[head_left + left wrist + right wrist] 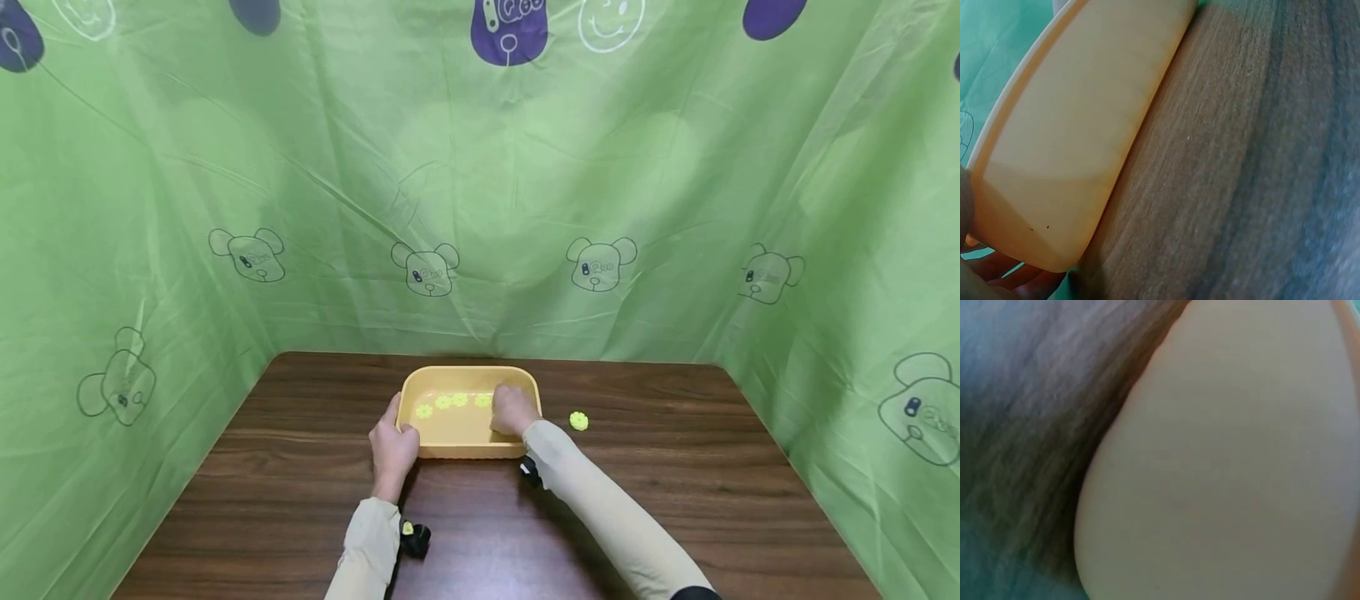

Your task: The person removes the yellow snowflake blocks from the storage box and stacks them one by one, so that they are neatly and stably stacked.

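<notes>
A shallow yellow plastic bin (pixel 457 433) with rounded corners stands on the table. Thumb over the rim, my left hand (pixel 393 450) grips it by the left side; its fingers (pixel 1035 282) curl around the bin's corner in the left wrist view. Several small bright yellow flower-shaped pieces (pixel 423 411) form a row along the bin's back. My right hand (pixel 513 410) reaches into the right end, beside the rightmost piece. Its fingertips are hidden, so I cannot tell what they hold. The bin's outer wall (pixel 1222 456) fills most of the right wrist view.
Another yellow flower piece (pixel 578 421) lies on the table, just right of the bin. The dark wood table (pixel 300 500) is bordered by green printed curtains (pixel 495 317) at the back and both sides.
</notes>
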`<state>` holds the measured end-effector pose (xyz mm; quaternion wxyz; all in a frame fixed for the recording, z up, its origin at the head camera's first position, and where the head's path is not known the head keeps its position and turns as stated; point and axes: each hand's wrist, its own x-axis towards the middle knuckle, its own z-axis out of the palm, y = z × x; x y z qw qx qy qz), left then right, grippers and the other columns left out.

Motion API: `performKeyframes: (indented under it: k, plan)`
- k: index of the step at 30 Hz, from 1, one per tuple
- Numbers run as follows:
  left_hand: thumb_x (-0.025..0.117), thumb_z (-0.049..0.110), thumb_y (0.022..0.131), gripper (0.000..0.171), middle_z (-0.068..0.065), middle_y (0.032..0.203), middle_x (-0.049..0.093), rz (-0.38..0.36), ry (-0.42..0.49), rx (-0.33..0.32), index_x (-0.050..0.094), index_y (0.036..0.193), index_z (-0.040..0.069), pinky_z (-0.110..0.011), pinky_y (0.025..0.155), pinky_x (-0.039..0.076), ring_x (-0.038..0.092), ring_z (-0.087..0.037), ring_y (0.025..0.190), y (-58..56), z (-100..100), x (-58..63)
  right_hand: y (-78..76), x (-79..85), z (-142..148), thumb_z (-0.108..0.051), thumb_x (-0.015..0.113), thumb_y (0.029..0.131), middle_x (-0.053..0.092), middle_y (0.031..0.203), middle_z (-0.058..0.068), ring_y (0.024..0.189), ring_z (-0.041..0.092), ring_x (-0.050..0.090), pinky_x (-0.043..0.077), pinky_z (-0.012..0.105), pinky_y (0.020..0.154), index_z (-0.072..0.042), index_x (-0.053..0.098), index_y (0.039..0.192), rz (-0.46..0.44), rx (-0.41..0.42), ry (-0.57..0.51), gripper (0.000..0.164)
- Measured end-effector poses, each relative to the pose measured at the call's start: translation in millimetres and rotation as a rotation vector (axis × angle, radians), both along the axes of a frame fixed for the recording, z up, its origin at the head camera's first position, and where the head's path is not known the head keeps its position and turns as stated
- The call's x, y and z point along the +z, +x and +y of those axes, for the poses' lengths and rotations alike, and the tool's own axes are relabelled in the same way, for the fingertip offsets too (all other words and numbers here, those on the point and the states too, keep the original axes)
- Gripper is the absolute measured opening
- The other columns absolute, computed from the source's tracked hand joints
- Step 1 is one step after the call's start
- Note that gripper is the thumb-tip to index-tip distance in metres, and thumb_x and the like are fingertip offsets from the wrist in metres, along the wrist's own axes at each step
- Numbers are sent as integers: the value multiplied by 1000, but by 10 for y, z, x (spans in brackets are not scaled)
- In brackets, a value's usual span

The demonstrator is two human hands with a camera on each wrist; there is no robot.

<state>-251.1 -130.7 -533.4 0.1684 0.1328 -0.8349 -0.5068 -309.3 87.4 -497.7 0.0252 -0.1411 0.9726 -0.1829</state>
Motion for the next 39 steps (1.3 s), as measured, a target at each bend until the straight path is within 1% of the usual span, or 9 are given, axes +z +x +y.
performKeyframes:
  k: [4,6,11,18,22,25,28,32,39]
  plan:
    - [47,-2,85,65,-21,146,55,-1,3,-1,51,149,6,-54,107,45,53,-38,133,5,5,17,13,-14,-7,4,71,68,22,58,-5,53,13,23,22,26,48,-17,31,59,-10,23,-42,46]
    - [47,-2,85,64,-21,146,55,-2,3,2,52,148,5,-54,108,45,54,-38,133,7,5,19,21,-17,-9,6,70,67,18,59,-5,53,13,19,18,26,48,-18,27,56,-8,29,-57,50]
    - [48,-2,86,63,-20,145,56,6,-7,6,53,148,6,-54,107,46,55,-38,132,10,14,7,45,-28,-6,6,69,67,24,63,-4,57,14,25,21,27,49,-18,30,54,25,49,-52,48]
    - [49,-1,86,62,-22,145,56,9,-19,10,52,148,5,-54,107,45,54,-39,132,37,11,-13,97,-22,6,6,72,68,14,59,-7,54,11,15,15,25,49,-18,27,52,16,77,-69,54]
    - [48,-1,86,63,-22,144,56,16,-26,10,52,148,6,-54,107,45,55,-40,131,36,12,-18,97,-12,9,5,74,69,13,58,-8,54,11,15,15,25,49,-18,26,52,32,78,-61,56]
    - [48,-1,87,62,-22,145,56,15,-25,9,52,149,6,-54,107,45,54,-40,132,27,11,-26,90,-12,6,2,78,70,18,56,-8,55,12,21,19,26,50,-17,30,52,34,71,-56,55]
    - [47,-1,87,62,-21,146,55,9,-24,6,51,149,5,-53,109,44,53,-39,133,21,6,-31,83,-15,2,-2,82,70,34,59,-6,58,14,34,31,27,52,-15,41,56,28,58,-45,45]
    - [47,-2,86,63,-23,144,56,10,-41,1,51,149,5,-54,109,44,54,-41,132,22,6,-23,72,-12,0,-4,83,71,55,69,0,66,17,51,47,32,61,-10,56,68,23,52,-26,28]
    - [48,-1,85,65,-29,141,57,1,-61,-2,51,149,6,-55,108,44,54,-44,130,19,6,-8,86,24,7,-8,86,72,62,75,4,71,19,57,51,34,65,-4,63,78,22,66,-27,24]
